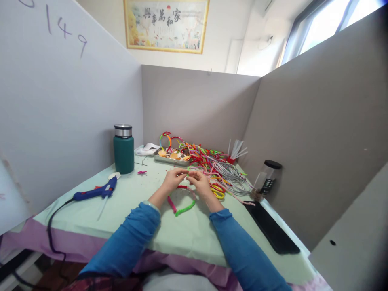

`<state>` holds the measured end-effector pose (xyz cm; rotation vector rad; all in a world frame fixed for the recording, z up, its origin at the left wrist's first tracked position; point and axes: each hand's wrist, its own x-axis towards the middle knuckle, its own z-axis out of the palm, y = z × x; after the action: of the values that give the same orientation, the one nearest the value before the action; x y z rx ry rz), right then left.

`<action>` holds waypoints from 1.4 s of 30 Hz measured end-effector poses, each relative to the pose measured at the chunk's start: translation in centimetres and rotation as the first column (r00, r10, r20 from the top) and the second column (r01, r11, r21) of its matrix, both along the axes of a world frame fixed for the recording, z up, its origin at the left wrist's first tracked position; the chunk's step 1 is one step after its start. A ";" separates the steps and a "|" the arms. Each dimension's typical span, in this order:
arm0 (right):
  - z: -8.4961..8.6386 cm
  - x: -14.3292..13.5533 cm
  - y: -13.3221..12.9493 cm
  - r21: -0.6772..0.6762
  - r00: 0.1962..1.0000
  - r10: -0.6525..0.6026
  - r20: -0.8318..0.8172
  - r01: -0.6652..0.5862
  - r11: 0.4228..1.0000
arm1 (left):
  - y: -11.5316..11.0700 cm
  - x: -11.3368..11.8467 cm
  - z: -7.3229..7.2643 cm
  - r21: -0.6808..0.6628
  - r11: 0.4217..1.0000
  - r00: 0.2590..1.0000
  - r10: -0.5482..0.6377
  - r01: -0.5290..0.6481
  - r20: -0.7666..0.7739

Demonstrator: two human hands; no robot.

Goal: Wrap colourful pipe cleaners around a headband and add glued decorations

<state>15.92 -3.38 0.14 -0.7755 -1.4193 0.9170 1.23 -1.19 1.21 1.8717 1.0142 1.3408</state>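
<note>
Though small, green piece (187,175) between hands (200,182).

Daylight blazes in at the window (325,26), upper right, glaring to white with violet-blue fringing! The left partition (75,101) glows pale; the right partition (321,133) sits in grey shade. Soft shadow beside the bottle (123,153). Even light across the counter (184,236), fine detail softening around the hands (174,178), edges stretched wide.
</note>
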 end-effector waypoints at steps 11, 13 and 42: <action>-1.6 -0.1 0.4 0.233 0.897 -0.197 0.395 0.110 0.966 | -0.3 0.1 0.2 -0.180 0.972 0.966 -0.105 0.149 0.235; -1.5 -0.2 0.1 0.279 0.855 -0.220 0.470 0.092 0.956 | -0.4 0.1 0.4 -0.168 0.976 0.970 -0.096 0.135 0.222; -0.4 0.2 -1.0 0.576 0.260 -0.635 0.728 0.270 0.771 | 0.4 -0.3 -1.3 0.240 0.965 0.833 0.220 -0.109 -0.508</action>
<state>16.11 -4.42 -0.22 -1.4436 -2.0166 -0.3988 0.93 -0.80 -0.07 2.4397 1.3824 1.0606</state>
